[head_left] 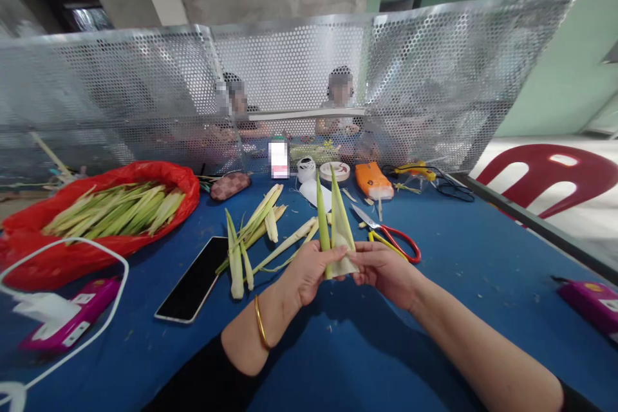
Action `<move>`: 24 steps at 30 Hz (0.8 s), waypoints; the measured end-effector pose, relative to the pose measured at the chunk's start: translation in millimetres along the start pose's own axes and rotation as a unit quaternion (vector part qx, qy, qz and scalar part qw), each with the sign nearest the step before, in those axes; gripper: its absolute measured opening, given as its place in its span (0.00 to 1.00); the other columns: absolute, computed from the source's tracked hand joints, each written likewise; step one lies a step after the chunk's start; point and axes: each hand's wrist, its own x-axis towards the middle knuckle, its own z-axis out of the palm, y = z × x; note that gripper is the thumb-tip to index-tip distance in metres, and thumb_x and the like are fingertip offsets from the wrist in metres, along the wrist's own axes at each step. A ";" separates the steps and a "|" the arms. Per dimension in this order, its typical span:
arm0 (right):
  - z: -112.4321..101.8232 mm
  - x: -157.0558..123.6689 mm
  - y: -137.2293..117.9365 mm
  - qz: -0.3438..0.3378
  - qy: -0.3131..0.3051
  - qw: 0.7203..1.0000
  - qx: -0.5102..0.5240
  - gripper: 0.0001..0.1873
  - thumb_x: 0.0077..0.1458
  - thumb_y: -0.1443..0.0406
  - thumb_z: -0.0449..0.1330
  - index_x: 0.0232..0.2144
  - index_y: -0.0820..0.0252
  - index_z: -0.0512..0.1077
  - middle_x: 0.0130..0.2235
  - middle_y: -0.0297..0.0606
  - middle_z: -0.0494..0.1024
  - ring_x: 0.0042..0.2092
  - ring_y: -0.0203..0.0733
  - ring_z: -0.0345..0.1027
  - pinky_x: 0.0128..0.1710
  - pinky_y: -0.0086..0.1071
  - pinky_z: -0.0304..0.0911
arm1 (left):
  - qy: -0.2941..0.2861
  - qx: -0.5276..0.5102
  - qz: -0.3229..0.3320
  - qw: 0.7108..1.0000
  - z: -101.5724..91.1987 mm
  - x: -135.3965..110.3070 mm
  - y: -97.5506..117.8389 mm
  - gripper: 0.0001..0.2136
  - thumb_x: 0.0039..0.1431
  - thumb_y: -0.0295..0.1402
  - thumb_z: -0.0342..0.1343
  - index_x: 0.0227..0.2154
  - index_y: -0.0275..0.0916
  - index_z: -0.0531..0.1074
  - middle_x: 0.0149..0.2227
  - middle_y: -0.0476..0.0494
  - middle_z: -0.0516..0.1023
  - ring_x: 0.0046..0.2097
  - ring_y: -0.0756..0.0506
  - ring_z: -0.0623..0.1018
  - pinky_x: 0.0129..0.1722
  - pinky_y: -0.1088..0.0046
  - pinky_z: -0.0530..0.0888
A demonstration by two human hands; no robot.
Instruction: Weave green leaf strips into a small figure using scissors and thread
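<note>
Both of my hands hold a folded pale green palm leaf piece point(339, 225) upright above the blue table point(458, 283). My left hand point(309, 270), with a gold bangle on its wrist, is closed on the leaf's lower left side. On the lower right side my right hand point(386, 270) pinches it. Two pointed leaf tips stand up from the fold. Loose leaf strips point(255, 232) lie on the table just left of my hands. Red-handled scissors point(391, 238) lie just beyond my right hand.
A red plastic bag point(72, 244) of leaf strips sits at the left. A black phone point(196, 280) lies near the strips. Pink devices point(72, 322) point(589, 299) with a white cable sit at both sides. A perforated metal screen point(434, 77) stands behind; two people sit beyond it. A red chair point(555, 174) is at the right.
</note>
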 end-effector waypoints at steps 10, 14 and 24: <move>-4.2 0.1 -4.8 0.030 -0.034 0.998 0.044 0.10 0.41 0.65 0.70 0.28 0.64 0.76 0.23 0.35 0.76 0.23 0.30 0.68 0.24 0.22 0.65 | -0.040 -0.014 -0.012 0.999 -5.4 2.4 2.2 0.14 0.43 0.36 0.67 0.30 0.33 0.74 0.25 0.48 0.74 0.25 0.52 0.72 0.23 0.77 0.69; -4.3 -2.2 -7.3 0.017 -0.038 0.999 0.014 0.11 0.43 0.64 0.69 0.30 0.63 0.76 0.26 0.34 0.76 0.27 0.32 0.70 0.30 0.25 0.66 | -0.066 -0.003 -0.019 0.998 -5.5 1.4 5.4 0.14 0.44 0.37 0.66 0.30 0.32 0.74 0.25 0.47 0.74 0.24 0.52 0.72 0.25 0.75 0.71; 2.0 -4.1 -4.4 -0.083 0.042 0.988 -0.126 0.17 0.45 0.55 0.68 0.22 0.60 0.68 0.21 0.29 0.69 0.23 0.30 0.61 0.29 0.27 0.61 | 0.079 0.140 0.109 0.981 0.7 5.1 -1.8 0.13 0.53 0.43 0.57 0.28 0.37 0.68 0.17 0.56 0.64 0.18 0.54 0.62 0.16 0.79 0.61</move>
